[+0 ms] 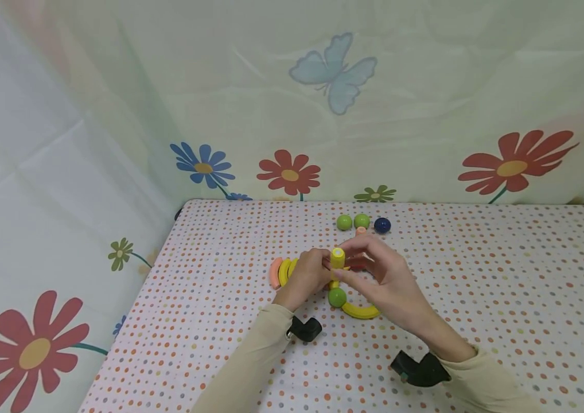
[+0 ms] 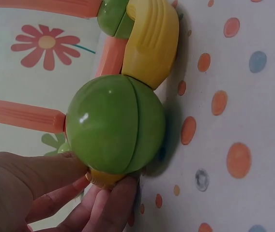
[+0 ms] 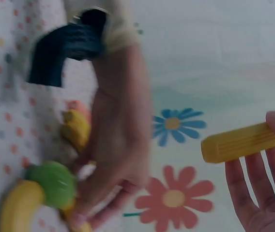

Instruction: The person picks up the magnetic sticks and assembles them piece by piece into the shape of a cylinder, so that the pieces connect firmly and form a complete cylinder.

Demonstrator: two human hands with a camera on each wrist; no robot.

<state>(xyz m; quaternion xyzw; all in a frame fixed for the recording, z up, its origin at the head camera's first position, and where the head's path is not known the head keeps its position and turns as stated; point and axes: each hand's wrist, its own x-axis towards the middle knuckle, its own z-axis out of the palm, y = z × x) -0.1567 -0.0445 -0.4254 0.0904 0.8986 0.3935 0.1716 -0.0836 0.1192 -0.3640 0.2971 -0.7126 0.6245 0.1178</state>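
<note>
My right hand (image 1: 395,287) pinches a ridged yellow stick (image 3: 244,142) between thumb and fingertips, raised above the table. Beside it, my left hand (image 1: 307,278) holds a short yellow piece (image 2: 103,179) that adjoins a green ball (image 2: 111,123). This ball belongs to a ring of joined toy pieces on the table. A curved yellow piece (image 1: 361,311) runs from the green ball at the ring's near side. From the ball in the left wrist view juts an orange stick (image 2: 23,116). My hands partly hide the ring's far side in the head view.
Left of my left hand lie an orange curved piece (image 1: 275,272) and several yellow curved pieces (image 1: 284,272). Farther back sit two green balls (image 1: 344,222) and a dark blue ball (image 1: 382,225). A flowered curtain (image 1: 416,115) hangs behind the dotted table (image 1: 519,275).
</note>
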